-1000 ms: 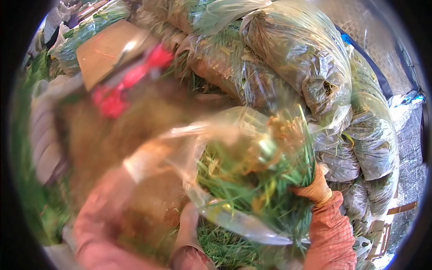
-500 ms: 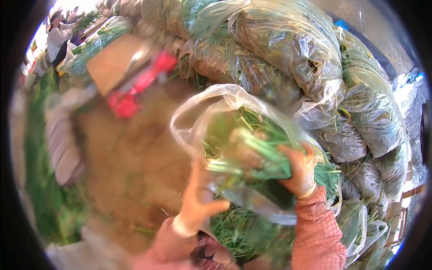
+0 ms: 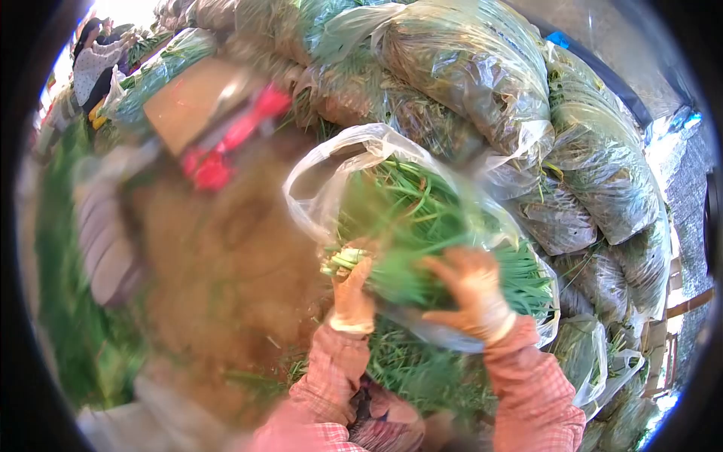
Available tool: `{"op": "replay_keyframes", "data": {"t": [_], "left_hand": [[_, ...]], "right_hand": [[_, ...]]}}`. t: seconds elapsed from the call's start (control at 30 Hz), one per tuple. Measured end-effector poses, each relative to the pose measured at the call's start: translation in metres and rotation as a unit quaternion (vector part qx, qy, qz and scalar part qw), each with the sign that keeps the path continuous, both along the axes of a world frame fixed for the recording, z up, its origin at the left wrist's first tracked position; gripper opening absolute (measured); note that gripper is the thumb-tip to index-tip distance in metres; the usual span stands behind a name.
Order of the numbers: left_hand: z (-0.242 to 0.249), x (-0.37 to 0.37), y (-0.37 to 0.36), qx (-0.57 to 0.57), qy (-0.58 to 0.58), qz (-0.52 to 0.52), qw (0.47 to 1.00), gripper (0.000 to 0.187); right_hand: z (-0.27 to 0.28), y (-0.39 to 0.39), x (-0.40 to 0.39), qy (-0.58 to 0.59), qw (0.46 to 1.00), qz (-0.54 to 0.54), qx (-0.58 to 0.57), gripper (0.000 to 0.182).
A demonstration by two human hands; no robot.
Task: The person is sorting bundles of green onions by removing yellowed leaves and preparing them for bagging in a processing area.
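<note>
Beside the pale cut ends of a bunch of long green stalks [image 3: 345,260], which look like scallions or chives, my left hand [image 3: 352,301] has its fingers closed on the bunch. My right hand [image 3: 471,290] is slightly blurred, with fingers spread over the leafy part, and grips nothing I can see. The bunch lies at the mouth of a clear plastic bag [image 3: 309,181], on top of more green leaves [image 3: 422,196] inside it. Part of the bag's lower side is hidden behind my right hand and sleeve.
Large clear bags stuffed with greens [image 3: 482,68] are stacked behind and to the right. A cardboard piece [image 3: 188,102] and a blurred red object [image 3: 211,167] are at the left back. Loose greens [image 3: 422,377] lie below the bag. Another person [image 3: 96,64] is far left.
My right hand has let go of the bunch and opened. The bunch has come down onto the bag's greens, and my left hand, open before, has closed at its stalk ends.
</note>
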State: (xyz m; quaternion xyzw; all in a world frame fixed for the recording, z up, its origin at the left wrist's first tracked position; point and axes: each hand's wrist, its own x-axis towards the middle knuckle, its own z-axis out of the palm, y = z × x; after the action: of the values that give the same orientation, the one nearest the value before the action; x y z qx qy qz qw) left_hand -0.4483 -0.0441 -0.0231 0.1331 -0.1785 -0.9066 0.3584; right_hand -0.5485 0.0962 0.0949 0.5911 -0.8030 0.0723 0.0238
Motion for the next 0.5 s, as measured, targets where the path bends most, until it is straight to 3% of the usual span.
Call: {"op": "replay_keyframes", "data": {"t": [0.03, 0.1, 0.17, 0.23, 0.27, 0.43, 0.5], "left_hand": [[-0.002, 0.002, 0.002, 0.01, -0.006, -0.003, 1.0, 0.04], [-0.002, 0.007, 0.007, 0.026, -0.022, -0.013, 0.999, 0.046], [-0.006, 0.007, 0.008, 0.011, -0.031, -0.017, 0.999, 0.045], [0.0, 0.01, 0.009, 0.01, -0.048, -0.02, 0.999, 0.044], [0.004, 0.013, 0.009, -0.043, -0.081, -0.023, 0.996, 0.033], [0.0, 0.025, 0.009, 0.017, -0.04, -0.066, 0.997, 0.041], [0.005, 0.03, 0.01, 0.034, -0.028, -0.064, 0.997, 0.041]], "right_hand": [[0.017, -0.005, -0.013, -0.081, 0.992, 0.001, -0.092, 0.055], [0.032, -0.018, -0.028, -0.246, 0.924, -0.133, -0.262, 0.039], [0.031, -0.054, -0.052, -0.167, 0.956, -0.135, -0.199, 0.029], [-0.007, -0.084, -0.081, -0.142, 0.97, -0.12, -0.154, 0.033], [-0.019, -0.097, -0.086, -0.109, 0.973, -0.155, -0.129, 0.034], [-0.045, -0.129, -0.092, -0.024, 0.963, -0.255, 0.078, 0.043], [-0.056, -0.124, -0.087, -0.034, 0.972, -0.231, -0.013, 0.029]]}}
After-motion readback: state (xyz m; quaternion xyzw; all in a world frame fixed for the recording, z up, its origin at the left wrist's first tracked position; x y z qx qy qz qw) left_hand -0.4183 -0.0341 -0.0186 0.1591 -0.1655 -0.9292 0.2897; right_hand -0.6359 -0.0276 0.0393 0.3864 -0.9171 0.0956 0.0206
